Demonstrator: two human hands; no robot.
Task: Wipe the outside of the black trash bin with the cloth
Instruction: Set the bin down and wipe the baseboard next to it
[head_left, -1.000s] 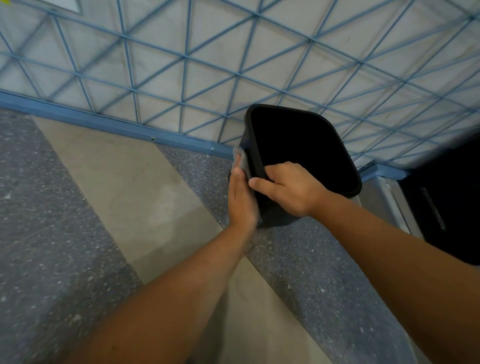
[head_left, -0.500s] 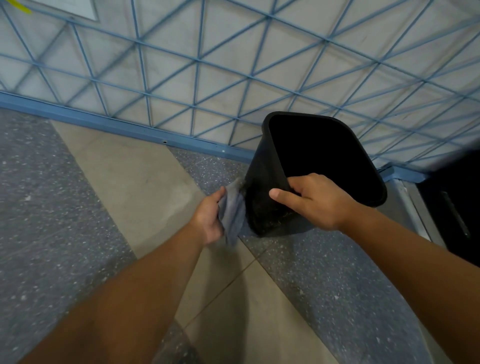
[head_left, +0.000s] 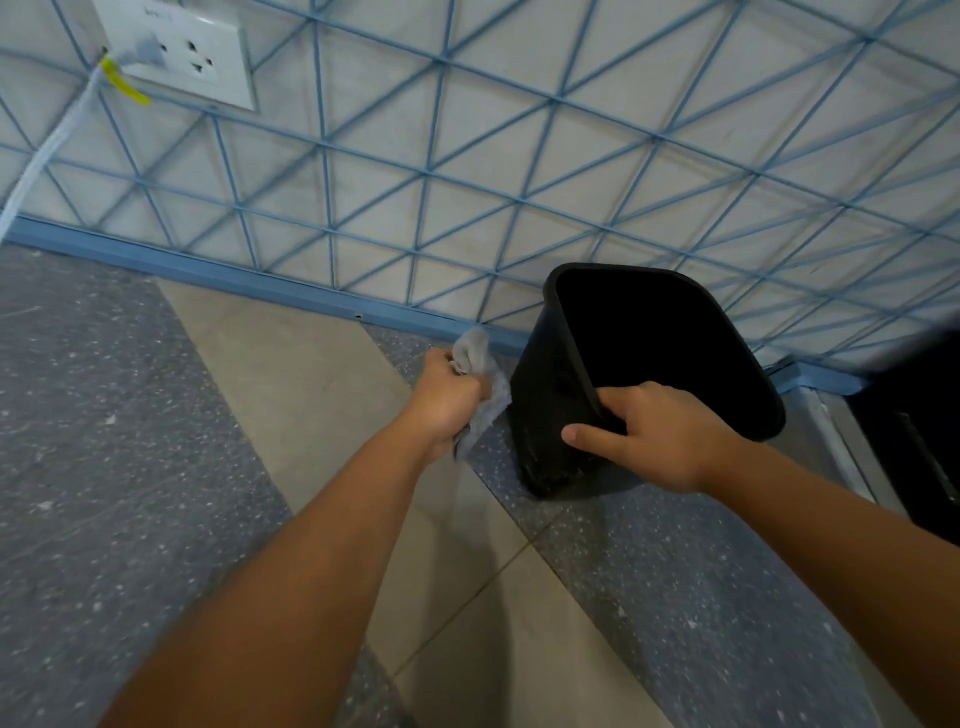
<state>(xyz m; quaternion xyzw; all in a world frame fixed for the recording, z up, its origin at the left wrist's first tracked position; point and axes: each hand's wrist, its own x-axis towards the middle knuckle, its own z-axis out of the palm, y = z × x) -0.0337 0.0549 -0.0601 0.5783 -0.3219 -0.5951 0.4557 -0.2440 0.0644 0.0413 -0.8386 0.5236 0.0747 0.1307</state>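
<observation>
The black trash bin (head_left: 545, 415) stands tilted on the floor by the wall, its open mouth facing me. My right hand (head_left: 649, 436) grips its near rim, thumb inside and fingers over the outer side. My left hand (head_left: 449, 402) holds a bunched grey cloth (head_left: 480, 374) just left of the bin's outer wall. The cloth hangs close to the wall; whether it touches is unclear.
A tiled wall with blue lines (head_left: 467, 182) runs behind the bin, edged by a blue baseboard (head_left: 234, 273). A white socket (head_left: 176, 49) with a plugged cable (head_left: 47, 156) sits at the upper left. A dark cabinet (head_left: 919, 441) stands at the right.
My left hand has come off the bin's side, dropped and then moved left with the cloth bunched in it. The view shifted, putting the bin lower and further right.
</observation>
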